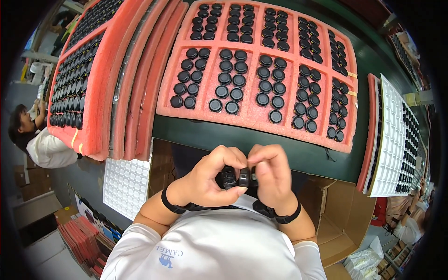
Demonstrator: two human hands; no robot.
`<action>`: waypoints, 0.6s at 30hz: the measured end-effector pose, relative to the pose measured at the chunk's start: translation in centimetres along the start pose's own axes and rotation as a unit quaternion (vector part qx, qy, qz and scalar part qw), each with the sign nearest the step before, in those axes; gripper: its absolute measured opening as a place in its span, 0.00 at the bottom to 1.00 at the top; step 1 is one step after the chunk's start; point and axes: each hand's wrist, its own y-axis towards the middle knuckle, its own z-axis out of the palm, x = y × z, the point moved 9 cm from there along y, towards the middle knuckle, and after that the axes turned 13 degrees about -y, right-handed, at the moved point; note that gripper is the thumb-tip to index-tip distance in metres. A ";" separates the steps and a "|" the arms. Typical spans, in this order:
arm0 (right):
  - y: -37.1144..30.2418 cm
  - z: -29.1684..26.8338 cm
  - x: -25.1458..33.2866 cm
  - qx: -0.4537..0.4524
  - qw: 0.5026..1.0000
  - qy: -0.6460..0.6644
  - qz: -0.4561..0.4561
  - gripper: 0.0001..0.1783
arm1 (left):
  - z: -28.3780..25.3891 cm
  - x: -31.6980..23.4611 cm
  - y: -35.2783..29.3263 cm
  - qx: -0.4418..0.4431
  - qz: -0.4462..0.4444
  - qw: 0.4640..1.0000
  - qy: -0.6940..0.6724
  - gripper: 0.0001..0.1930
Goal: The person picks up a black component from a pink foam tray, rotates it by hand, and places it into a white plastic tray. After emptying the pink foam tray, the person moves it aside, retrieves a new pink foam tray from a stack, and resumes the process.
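A dark green worktop (210, 135) bears a pink foam tray (248, 88), its two rows of five compartments each holding black round pieces. Short of the worktop's near edge, my left hand (203, 181) is half curled, thumb and fingertips pinching a glossy black piece (244, 177), while my bent right hand (276, 181) blurs close beside it, its grip impossible to tell. That piece is a short cylinder turned on its side, shining pale; a ridged black piece (228, 176) sits just palmward.
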 end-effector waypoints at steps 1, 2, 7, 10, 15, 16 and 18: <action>0.0 0.0 -0.1 0.000 1.000 0.000 0.000 0.12 | 0.0 0.0 0.0 0.000 0.000 1.000 0.000 0.21; 0.0 -0.1 -0.1 -0.001 1.000 0.022 -0.001 0.11 | -0.1 -0.2 0.1 -0.001 0.005 1.000 0.017 0.21; -0.3 -0.2 -0.6 0.015 0.996 0.083 0.024 0.11 | -0.1 -0.1 -0.1 -0.002 0.006 1.000 -0.008 0.22; -0.3 0.1 -0.6 0.030 0.999 0.035 0.008 0.11 | -0.1 -0.1 0.0 -0.003 0.009 1.000 -0.006 0.22; -0.1 -0.3 -0.1 0.028 0.998 0.052 -0.013 0.12 | -0.3 -0.3 0.1 -0.008 0.021 1.000 0.014 0.22; -0.1 -0.4 -0.4 0.021 0.993 0.116 0.006 0.12 | -0.3 -0.3 0.0 -0.012 0.018 1.000 -0.007 0.22; -0.1 -0.1 -0.5 0.025 0.997 0.073 -0.015 0.10 | -0.3 -0.3 0.0 -0.001 0.018 1.000 0.012 0.22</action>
